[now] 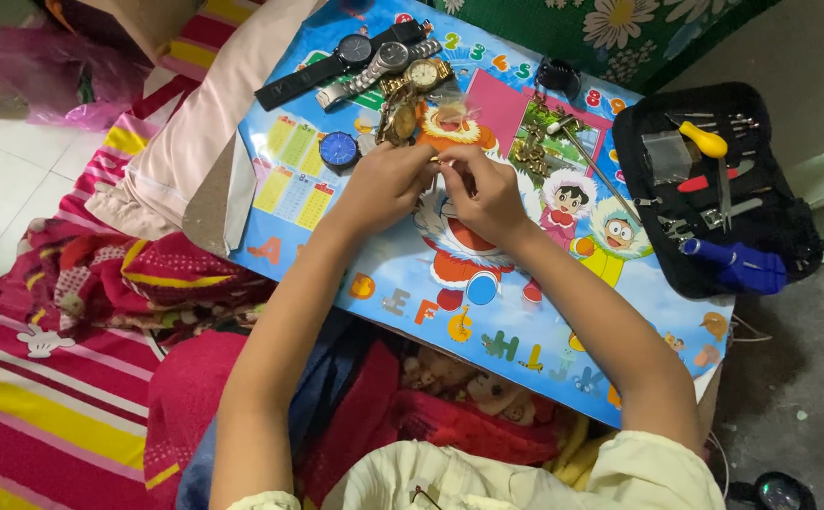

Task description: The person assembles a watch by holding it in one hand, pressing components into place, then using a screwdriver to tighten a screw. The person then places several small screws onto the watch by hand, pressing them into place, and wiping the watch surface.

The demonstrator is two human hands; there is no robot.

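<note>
My left hand (pixel 388 184) and my right hand (pixel 486 194) meet over a small blue table (pixel 374 269) covered with cartoon pictures. Both pinch a small clear plastic bag (pixel 446 121) that rises between the fingertips; what is inside it is too small to tell. Just beyond my hands lie several wristwatches: a black-strapped one (pixel 336 59), a silver metal one (pixel 386 64), a gold one (pixel 425 74) and a blue dial without a strap (pixel 339 148). A gold watch piece (pixel 399 121) lies beside my left fingers.
An open black tool case (pixel 714 189) at the right holds a yellow-handled tool (pixel 705 142), a blue-handled tool (pixel 733 260) and small metal tools. A pile of gold parts (pixel 530 151) and a thin metal rod (pixel 596 170) lie on the table. Striped bedding (pixel 62 397) lies at the left.
</note>
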